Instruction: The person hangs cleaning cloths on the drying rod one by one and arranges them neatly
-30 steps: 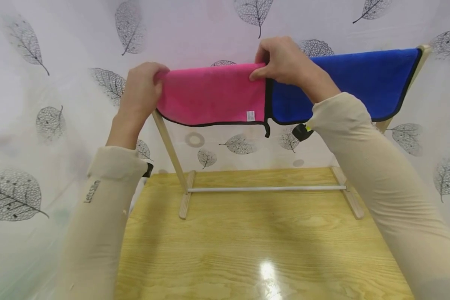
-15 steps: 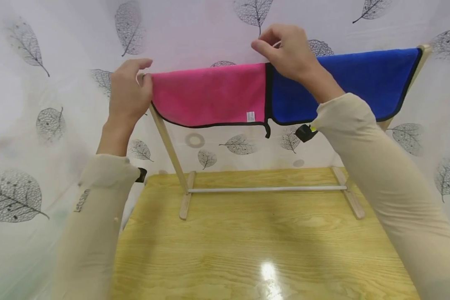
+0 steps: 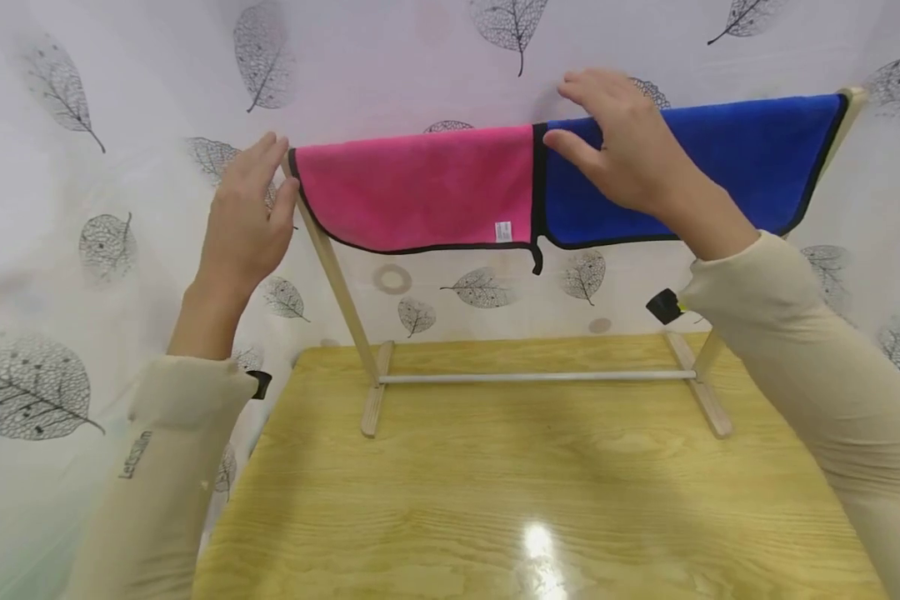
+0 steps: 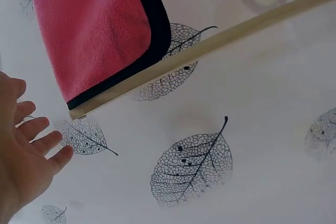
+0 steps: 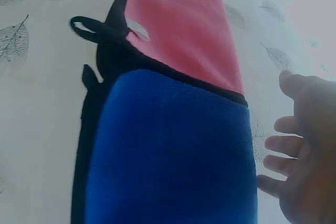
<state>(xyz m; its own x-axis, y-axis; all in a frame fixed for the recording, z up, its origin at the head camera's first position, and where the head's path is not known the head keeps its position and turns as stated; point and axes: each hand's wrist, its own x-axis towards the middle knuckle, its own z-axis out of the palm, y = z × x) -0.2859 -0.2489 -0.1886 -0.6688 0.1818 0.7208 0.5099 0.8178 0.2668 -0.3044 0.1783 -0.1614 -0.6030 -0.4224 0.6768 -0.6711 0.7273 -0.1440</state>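
A pink towel (image 3: 420,192) with black edging and a small white label hangs folded over the top of a wooden rack (image 3: 335,279). Beside it, on the right, hangs a blue towel (image 3: 727,167), also edged in black; their borders meet near the middle. My left hand (image 3: 243,217) is at the rack's upper left corner, fingers extended, apart from the pink towel in the left wrist view. In front of the blue towel's left end, my right hand (image 3: 633,146) holds nothing, its fingers spread. The right wrist view shows that hand (image 5: 310,145) beside the fold.
The rack's feet (image 3: 708,408) and its white lower bar (image 3: 532,377) stand on a wood-grain table (image 3: 495,483). Behind is a pale curtain (image 3: 390,67) printed with dark leaves. Black loops (image 5: 86,29) stick out at the towels' lower corners.
Both hands have let go of the pink towel. My left hand has moved left and down, my right hand to the right in front of the blue towel. The towels stay hanging.
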